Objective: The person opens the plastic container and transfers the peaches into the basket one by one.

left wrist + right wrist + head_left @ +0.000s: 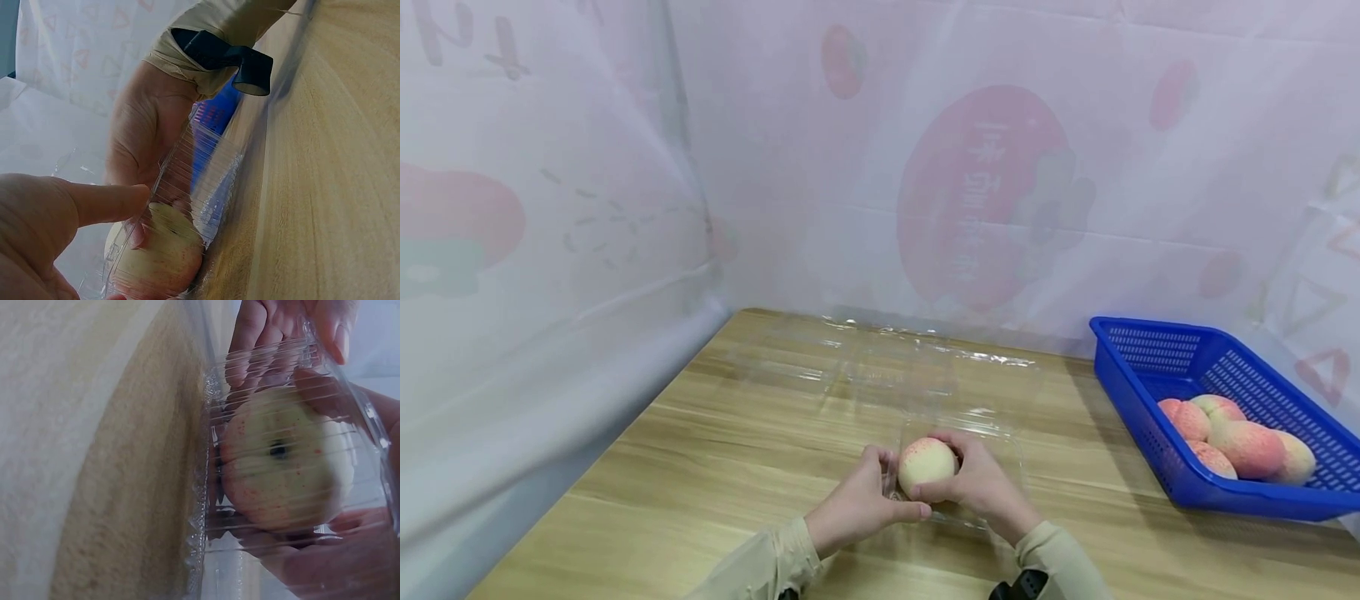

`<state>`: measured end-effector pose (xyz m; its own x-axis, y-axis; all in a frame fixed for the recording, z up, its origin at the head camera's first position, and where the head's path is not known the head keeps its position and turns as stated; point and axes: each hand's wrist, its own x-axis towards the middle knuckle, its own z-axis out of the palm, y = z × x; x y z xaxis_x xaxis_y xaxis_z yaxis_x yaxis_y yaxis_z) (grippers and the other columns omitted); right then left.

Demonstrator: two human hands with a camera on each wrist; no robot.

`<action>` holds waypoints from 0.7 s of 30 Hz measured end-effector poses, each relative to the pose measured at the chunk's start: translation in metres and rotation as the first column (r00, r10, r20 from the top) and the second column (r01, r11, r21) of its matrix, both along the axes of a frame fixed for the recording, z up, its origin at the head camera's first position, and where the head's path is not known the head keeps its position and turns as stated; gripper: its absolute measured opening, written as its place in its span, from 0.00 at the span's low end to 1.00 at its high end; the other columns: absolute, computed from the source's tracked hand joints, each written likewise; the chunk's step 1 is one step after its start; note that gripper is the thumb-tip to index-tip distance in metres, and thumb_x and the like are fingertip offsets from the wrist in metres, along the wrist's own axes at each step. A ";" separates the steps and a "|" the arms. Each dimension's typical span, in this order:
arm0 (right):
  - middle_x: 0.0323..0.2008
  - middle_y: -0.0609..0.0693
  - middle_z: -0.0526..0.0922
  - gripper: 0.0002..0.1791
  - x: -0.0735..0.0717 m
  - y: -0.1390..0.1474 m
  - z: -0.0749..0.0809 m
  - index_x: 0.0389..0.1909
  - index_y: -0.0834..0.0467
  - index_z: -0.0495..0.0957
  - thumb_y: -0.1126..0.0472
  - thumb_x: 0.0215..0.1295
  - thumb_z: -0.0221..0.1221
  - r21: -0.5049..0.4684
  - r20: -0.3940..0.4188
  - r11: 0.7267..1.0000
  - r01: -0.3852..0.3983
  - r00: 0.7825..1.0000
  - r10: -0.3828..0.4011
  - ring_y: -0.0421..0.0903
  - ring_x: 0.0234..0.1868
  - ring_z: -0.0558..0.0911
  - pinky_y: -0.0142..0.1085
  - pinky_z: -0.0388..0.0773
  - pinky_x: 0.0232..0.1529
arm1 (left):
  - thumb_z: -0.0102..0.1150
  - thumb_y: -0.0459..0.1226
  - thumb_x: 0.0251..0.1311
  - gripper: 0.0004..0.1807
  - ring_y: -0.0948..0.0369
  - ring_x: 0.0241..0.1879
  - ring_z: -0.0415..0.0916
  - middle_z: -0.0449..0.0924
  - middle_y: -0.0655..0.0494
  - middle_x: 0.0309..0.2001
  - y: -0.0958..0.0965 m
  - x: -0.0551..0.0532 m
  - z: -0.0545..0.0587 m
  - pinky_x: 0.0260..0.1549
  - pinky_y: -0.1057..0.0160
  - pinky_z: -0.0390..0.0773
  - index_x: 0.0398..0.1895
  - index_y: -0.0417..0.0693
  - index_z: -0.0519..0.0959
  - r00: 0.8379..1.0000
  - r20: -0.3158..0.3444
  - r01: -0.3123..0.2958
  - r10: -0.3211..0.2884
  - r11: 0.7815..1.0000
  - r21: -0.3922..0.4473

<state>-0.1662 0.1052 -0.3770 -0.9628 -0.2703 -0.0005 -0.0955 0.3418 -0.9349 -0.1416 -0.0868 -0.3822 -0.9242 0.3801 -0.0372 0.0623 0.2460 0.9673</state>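
Note:
A pale yellow peach (927, 469) with pink speckles sits low inside a clear plastic container (1019, 467) on the table. My right hand (988, 487) reaches over the rim and grips this peach, thumb on the near side and fingers round the far side. At the container's left wall is my left hand (857, 504), its thumb at the rim and its fingers curled against the outside. The right wrist view shows the peach (281, 459) through the ribbed wall, its dark stem hollow facing that camera. In the left wrist view, the left thumb (109, 203) lies at the container's edge.
A blue plastic basket (1131, 433) with several more peaches (1247, 448) stands at the right. Behind the hands, several clear containers (887, 367) lie along the table's back edge. Printed white cloth (812, 192) hangs behind and to the left.

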 end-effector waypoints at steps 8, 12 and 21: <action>0.46 0.55 0.81 0.41 0.001 -0.001 -0.002 0.59 0.67 0.72 0.69 0.40 0.78 0.029 -0.039 0.999 0.022 0.999 -0.021 0.49 0.42 0.80 0.42 0.80 0.40 | 0.78 0.38 0.47 0.36 0.44 0.61 0.66 0.71 0.39 0.51 0.001 0.000 0.000 0.58 0.41 0.67 0.51 0.36 0.62 1.000 -0.013 -0.003 0.002 1.000 -0.014; 0.46 0.54 0.81 0.40 0.001 -0.002 -0.001 0.58 0.66 0.73 0.69 0.39 0.78 0.021 -0.051 0.999 0.027 0.998 -0.026 0.49 0.42 0.80 0.41 0.80 0.40 | 0.78 0.37 0.46 0.36 0.45 0.61 0.67 0.72 0.41 0.50 0.001 0.000 0.001 0.57 0.42 0.68 0.50 0.36 0.62 1.000 -0.014 -0.004 0.004 1.000 -0.009; 0.45 0.53 0.82 0.41 0.000 -0.002 -0.001 0.58 0.66 0.74 0.67 0.38 0.79 0.035 -0.059 0.998 0.043 0.997 -0.040 0.48 0.40 0.81 0.41 0.80 0.40 | 0.79 0.38 0.45 0.35 0.50 0.52 0.71 0.73 0.46 0.45 0.001 0.001 0.001 0.50 0.46 0.71 0.47 0.37 0.62 0.999 -0.039 -0.032 0.030 0.998 -0.059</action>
<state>-0.1659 0.1031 -0.3783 -0.9718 -0.2309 0.0471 -0.1346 0.3798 -0.9152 -0.1407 -0.0860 -0.3810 -0.9366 0.3496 -0.0232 0.0904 0.3051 0.9480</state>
